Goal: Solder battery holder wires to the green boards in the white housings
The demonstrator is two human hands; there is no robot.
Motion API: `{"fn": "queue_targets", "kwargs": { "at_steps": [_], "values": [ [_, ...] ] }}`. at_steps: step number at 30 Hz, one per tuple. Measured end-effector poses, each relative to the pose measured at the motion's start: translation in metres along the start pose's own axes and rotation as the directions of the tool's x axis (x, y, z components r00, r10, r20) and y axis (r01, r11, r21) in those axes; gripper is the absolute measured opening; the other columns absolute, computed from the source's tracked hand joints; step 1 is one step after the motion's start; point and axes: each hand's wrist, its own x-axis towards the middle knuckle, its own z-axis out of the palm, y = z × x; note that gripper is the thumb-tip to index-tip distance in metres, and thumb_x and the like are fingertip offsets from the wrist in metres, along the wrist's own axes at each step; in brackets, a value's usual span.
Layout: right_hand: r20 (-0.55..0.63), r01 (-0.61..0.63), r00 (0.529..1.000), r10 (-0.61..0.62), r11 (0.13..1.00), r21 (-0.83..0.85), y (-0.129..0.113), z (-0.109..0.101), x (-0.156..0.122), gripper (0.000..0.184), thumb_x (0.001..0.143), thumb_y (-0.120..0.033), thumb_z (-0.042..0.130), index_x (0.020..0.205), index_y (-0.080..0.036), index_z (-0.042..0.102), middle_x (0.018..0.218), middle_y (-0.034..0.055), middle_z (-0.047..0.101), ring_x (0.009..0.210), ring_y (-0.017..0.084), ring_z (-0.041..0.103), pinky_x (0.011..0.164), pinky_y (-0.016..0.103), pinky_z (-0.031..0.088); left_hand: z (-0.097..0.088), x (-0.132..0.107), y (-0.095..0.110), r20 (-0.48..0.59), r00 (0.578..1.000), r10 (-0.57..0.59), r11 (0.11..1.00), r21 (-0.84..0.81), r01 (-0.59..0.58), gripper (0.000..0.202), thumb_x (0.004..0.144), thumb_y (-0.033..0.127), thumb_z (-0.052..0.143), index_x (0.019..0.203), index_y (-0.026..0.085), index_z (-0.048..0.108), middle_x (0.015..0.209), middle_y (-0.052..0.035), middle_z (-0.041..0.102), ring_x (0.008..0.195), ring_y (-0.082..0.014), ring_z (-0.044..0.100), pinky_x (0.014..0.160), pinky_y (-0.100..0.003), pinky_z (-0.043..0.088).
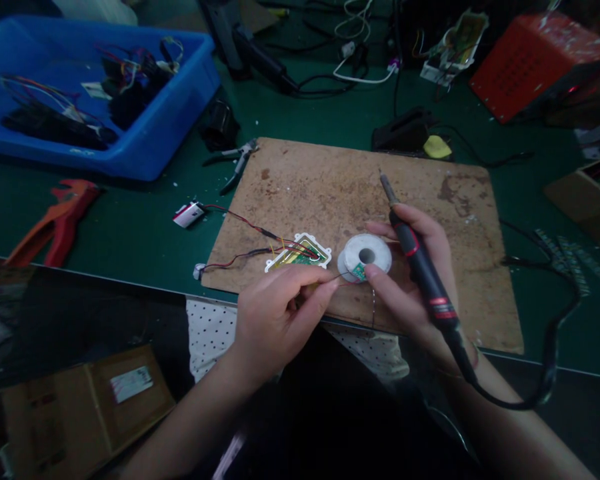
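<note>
My right hand (pixel 425 267) has a soldering iron (pixel 414 257) lying across it, its tip pointing up and away over the board. The thumb of that hand rests at a small green circuit board (pixel 359 271), which lies against the white solder spool (pixel 355 250). A loose end of solder hangs down from the spool. My left hand (pixel 285 307) is closed in a pinch on a thin wire (pixel 344 275) that runs to the small circuit board. Just beyond the left hand, partly covered by it, lies a white-edged housing (pixel 303 252) with a circuit board and red and black leads.
A brown work board (pixel 320 180) lies on the green table. Around it are cutting pliers (pixel 237 163), an orange-red hand tool (pixel 55 220), a blue bin (pixel 145 147) with wired parts, an iron stand (pixel 405 130) and a red box unit (pixel 540 63). The iron's cable (pixel 550 353) loops at right.
</note>
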Motion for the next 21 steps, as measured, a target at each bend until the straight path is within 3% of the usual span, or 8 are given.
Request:
{"fn": "queue_targets", "kwargs": {
  "at_steps": [5,11,17,21],
  "values": [
    [0.006,0.004,1.0,-0.004,1.0,0.007,0.0,-0.001,0.0,0.072,0.084,-0.031,0.081,0.147,-0.041,0.048,0.139,0.0038,0.067,0.13,0.029,0.067,0.113,0.056,0.056,0.004,0.01,0.006,0.031,0.999,-0.025,0.994,-0.108,0.028,0.005,0.094,0.018,0.071,0.091,0.022,0.071,0.08,0.0025,0.067,0.06,-0.0089,0.054,0.057,-0.024,0.047],
    [0.003,0.02,1.0,-0.02,1.0,-0.018,0.0,-0.001,0.001,0.076,0.081,-0.025,0.082,0.149,-0.035,0.048,0.137,0.0065,0.068,0.127,0.027,0.069,0.112,0.052,0.058,0.011,0.01,0.007,0.032,0.998,-0.063,0.987,-0.148,0.067,0.006,0.093,0.017,0.073,0.094,0.023,0.072,0.085,0.0023,0.065,0.062,-0.0069,0.054,0.052,-0.021,0.043],
    [0.0,0.006,1.0,-0.006,1.0,-0.022,0.001,0.0,0.002,0.077,0.08,-0.026,0.084,0.148,-0.035,0.048,0.137,0.0068,0.067,0.127,0.028,0.069,0.11,0.052,0.059,0.012,0.009,0.007,0.0,1.0,-0.017,0.997,-0.08,0.017,0.004,0.092,0.021,0.075,0.095,0.023,0.073,0.121,-0.0033,0.067,0.054,-0.0025,0.051,0.052,-0.022,0.049],
    [-0.008,0.018,1.0,-0.018,0.999,-0.037,0.001,0.0,0.002,0.077,0.081,-0.028,0.083,0.148,-0.038,0.048,0.137,0.0063,0.067,0.126,0.028,0.069,0.109,0.054,0.059,0.015,0.009,0.008,0.057,0.998,0.021,0.993,-0.121,-0.014,0.006,0.096,0.019,0.07,0.097,0.022,0.066,0.114,-0.0005,0.077,0.056,-0.0039,0.056,0.059,-0.021,0.053]
  ]
}}
